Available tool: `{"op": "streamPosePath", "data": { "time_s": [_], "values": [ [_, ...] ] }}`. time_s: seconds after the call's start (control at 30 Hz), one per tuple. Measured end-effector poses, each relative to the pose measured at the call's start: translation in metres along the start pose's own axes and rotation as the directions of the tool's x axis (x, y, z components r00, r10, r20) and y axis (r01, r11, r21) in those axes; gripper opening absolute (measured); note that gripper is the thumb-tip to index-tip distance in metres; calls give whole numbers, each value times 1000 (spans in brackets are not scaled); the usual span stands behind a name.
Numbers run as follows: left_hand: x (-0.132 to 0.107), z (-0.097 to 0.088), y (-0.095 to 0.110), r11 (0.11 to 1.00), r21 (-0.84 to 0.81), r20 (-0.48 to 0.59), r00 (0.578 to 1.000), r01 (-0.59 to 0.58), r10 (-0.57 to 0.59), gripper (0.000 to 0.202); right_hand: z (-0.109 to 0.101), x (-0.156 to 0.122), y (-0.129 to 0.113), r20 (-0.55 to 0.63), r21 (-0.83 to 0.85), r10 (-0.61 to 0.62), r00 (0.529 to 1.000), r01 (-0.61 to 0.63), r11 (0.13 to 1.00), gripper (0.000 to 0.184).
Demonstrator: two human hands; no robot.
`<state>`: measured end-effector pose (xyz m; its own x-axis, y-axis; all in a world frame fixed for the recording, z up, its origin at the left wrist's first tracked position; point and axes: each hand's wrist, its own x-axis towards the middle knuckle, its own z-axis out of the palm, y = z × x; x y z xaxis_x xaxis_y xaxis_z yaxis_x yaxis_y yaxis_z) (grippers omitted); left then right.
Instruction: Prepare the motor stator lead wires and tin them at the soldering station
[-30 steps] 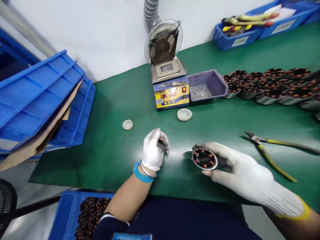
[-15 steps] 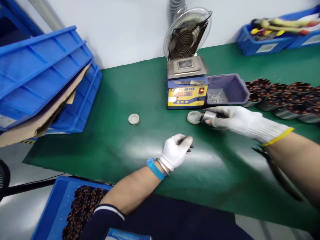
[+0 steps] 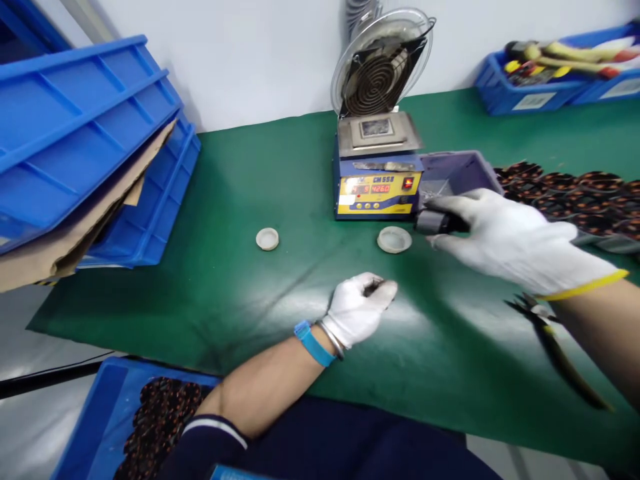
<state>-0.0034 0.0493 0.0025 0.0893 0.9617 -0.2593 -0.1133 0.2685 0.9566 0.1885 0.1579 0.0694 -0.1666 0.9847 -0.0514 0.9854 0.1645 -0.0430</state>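
My right hand (image 3: 505, 233), in a white glove, grips a round metal stator with copper windings (image 3: 433, 221) and holds it above the green mat, just right of a white cap (image 3: 395, 239) and in front of the solder pot (image 3: 377, 177). My left hand (image 3: 357, 309), also gloved, rests on the mat as a loose fist. Its fingers are curled around something small and dark that I cannot make out.
A purple tray (image 3: 457, 173) sits right of the solder pot, beside rows of stators (image 3: 580, 190). Yellow-handled cutters (image 3: 555, 340) lie under my right forearm. A second white cap (image 3: 267, 239) lies to the left. Stacked blue crates (image 3: 85, 147) stand far left, with a blue bin of stators (image 3: 160, 420) below the table edge.
My right hand carried the stator from the near mat up towards the solder pot, passing over the white cap. My left hand stayed closed and shifted slightly right.
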Motion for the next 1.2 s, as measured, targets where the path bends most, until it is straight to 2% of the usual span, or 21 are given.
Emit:
{"op": "streamPosePath", "data": {
  "time_s": [0.07,0.17,0.27,0.33,0.43,0.53,0.6,0.67,0.77,0.9,1.2],
  "values": [
    [0,0,-1,999,32,-3,1000,-10,10,27,-3,-3,-8,25,-155,-90,996,93,984,62],
    [0,-1,-1,998,58,-10,1000,-16,16,24,-1,-4,-17,89,-270,-206,974,223,937,57],
    [0,1,-2,999,37,-38,999,-13,14,12,1,-6,-18,79,-303,-211,974,225,926,57],
    [0,3,-3,1000,24,-56,998,-17,18,23,-5,-5,-17,28,-282,-198,980,198,939,57],
    [1,4,-5,998,51,-48,998,-30,33,30,-33,12,-21,-97,-192,-126,987,106,976,57],
    [3,4,-8,997,72,-22,1000,-20,21,29,-77,51,-38,-221,-59,-5,975,-8,998,59],
    [4,4,-10,996,82,-19,1000,-20,22,29,-104,81,-53,-236,-3,17,971,-18,1000,59],
    [5,3,-12,995,93,-22,999,-24,26,30,-120,107,-67,-209,11,-18,978,21,1000,60],
    [6,2,-14,996,85,-15,1000,-8,9,32,-120,126,-80,-178,17,-88,980,92,996,58],
    [6,2,-13,996,84,-8,1000,10,-10,33,-108,131,-83,-165,45,-119,979,128,991,55],
    [7,5,-16,997,74,-2,999,39,-39,32,-127,162,-73,-155,243,100,983,-60,968,85]
  ]
}}
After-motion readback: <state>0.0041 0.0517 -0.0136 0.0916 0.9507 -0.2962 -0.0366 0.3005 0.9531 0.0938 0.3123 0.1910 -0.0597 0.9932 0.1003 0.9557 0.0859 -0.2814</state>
